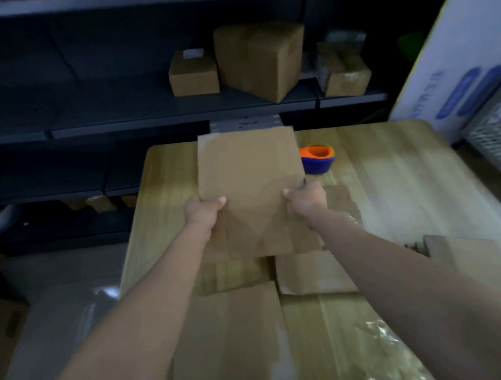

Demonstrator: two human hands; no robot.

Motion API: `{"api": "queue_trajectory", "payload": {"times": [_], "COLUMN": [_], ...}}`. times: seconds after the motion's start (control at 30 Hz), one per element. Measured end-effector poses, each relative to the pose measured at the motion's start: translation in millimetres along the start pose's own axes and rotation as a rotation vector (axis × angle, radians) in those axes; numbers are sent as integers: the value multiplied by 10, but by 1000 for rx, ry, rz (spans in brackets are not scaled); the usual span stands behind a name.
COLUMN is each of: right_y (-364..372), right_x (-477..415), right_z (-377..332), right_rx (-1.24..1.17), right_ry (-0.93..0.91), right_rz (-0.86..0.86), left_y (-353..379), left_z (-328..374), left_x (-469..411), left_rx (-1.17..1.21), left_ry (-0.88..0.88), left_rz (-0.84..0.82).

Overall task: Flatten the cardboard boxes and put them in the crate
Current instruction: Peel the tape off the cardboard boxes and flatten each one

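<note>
The left hand [203, 213] and right hand [306, 198] grip a flattened cardboard box [250, 186] by its 2 side edges, fingers closed on it. It is held above the wooden table [394, 183], near an orange and blue tape dispenser [317, 158].

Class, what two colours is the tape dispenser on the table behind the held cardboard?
Orange on top, blue below: the tape dispenser, seen in the head view.

A single head-worn wide-angle view looks forward and down over the desk [394, 183] from close above, both forearms reaching away from the lens, with dark shelving [146, 117] facing it beyond the desk's far edge.
</note>
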State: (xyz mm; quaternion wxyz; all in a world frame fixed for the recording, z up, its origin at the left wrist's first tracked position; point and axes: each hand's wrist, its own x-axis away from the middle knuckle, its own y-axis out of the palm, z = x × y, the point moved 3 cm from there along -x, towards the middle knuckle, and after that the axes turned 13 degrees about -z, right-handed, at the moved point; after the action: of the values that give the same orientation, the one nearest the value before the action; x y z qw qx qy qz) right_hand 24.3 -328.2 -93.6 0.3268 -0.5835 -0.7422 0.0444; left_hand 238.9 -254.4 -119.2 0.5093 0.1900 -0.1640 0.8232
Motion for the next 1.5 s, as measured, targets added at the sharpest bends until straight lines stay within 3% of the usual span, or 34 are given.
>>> {"api": "queue_trajectory", "payload": {"times": [0.17, 0.33, 0.5, 0.63, 0.77, 0.97, 1.13, 1.3, 1.5], "right_y": [-785, -1022, -908, -904, -986, -1170, -1311, -1295, -1009], "right_x": [82, -2, -135, -240, -348, -304, -155, 14, 457], "right_z": [895, 1440, 1694, 1755, 1791, 1664, 1379, 1044, 688], "right_rx": [90, 260, 311, 299, 9, -197, -189, -119, -259], "right_ry": [218, 389, 413, 437, 397, 351, 314, 160, 36], "right_rz": [-36, -90, -210, -211, -213, -173, -185, -218, -291], "left_y": [958, 1333, 1447, 1461, 1458, 1524, 1510, 1301, 754], "left_z": [-548, -863, -1019, -1035, -1047, -895, -678, -417, -307], "left_x": [206, 249, 220, 172, 189, 321, 520, 817, 1257], "left_rx": [-168, -448, -596, -527, -181, -78, -42, 56, 144], "left_ry": [-179, -267, -288, -299, -373, -294, -249, -178, -137], "left_rz": [-201, -202, -175, -139, -155, -158, -151, -209, -82]}}
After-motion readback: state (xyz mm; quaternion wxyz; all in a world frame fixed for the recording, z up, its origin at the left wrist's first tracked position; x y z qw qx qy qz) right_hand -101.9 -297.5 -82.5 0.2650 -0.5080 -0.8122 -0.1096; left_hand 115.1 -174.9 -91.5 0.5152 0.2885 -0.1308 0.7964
